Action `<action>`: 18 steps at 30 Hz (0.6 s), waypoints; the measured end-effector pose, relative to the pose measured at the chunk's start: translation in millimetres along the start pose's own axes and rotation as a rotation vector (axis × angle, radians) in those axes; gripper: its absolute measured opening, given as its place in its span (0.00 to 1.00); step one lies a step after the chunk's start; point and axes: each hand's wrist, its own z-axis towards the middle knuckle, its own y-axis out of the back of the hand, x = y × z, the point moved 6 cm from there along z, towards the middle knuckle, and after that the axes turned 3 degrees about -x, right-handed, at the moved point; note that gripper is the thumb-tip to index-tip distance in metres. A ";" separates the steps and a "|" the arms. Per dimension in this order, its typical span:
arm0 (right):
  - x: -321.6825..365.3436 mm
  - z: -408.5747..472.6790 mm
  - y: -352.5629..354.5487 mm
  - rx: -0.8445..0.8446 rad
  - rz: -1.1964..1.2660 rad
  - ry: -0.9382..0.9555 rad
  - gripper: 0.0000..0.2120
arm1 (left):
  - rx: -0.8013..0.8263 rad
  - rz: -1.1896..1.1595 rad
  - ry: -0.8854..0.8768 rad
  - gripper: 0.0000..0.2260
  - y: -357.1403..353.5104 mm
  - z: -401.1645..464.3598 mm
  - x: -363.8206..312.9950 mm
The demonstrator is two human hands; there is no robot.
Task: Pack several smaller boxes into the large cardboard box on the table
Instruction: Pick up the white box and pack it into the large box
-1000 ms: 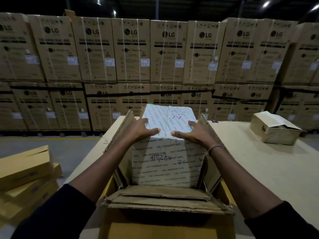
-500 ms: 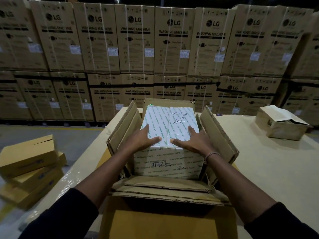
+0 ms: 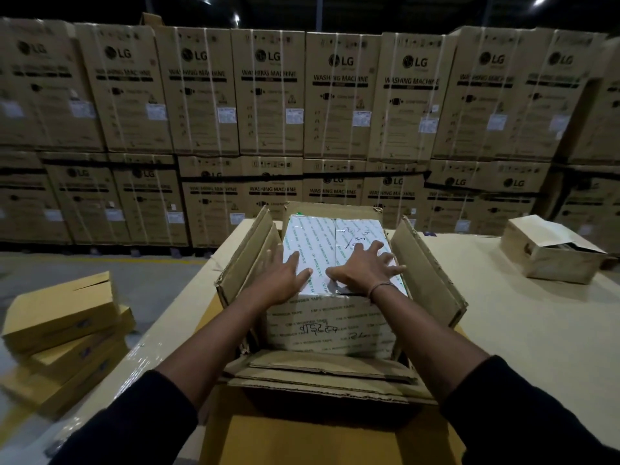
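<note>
Down it goes: the tape-wrapped white box [image 3: 335, 263] has sunk deeper between the flaps since a second ago, and both hands have slid from its near top edge onto the top face. Left hand [image 3: 285, 276] lies flat, fingers straight and spread, pressing the top at about 9 o'clock of the lid; right hand [image 3: 364, 268] does the same at 3 o'clock, fingers fanned, a thin band on the wrist. The two thumbs point at each other, close but apart, nothing gripped. That white box stands inside the large cardboard box [image 3: 429, 280], its upper part above the rim, side flaps up on left and right, near flaps folded down toward the camera. Out at 2 o'clock on the table [image 3: 520, 330] sits a small open carton [image 3: 550, 253]. At 8 o'clock, off the table edge, flat yellow-brown boxes [image 3: 63, 317] lie stacked. Washing-machine cartons [image 3: 339, 95] wall the back at 12 o'clock.
</note>
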 end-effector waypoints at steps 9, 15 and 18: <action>-28.1 9.0 96.3 -0.075 0.574 0.144 0.21 | 0.070 0.203 -0.384 0.33 -5.9 25.9 -57.0; -95.9 13.2 150.2 -0.051 0.506 -0.003 0.11 | 0.161 0.141 -0.599 0.26 -24.3 34.5 -110.2; -127.4 18.3 150.2 -0.084 0.270 -0.085 0.06 | 0.206 0.204 -0.586 0.27 -27.2 42.9 -120.9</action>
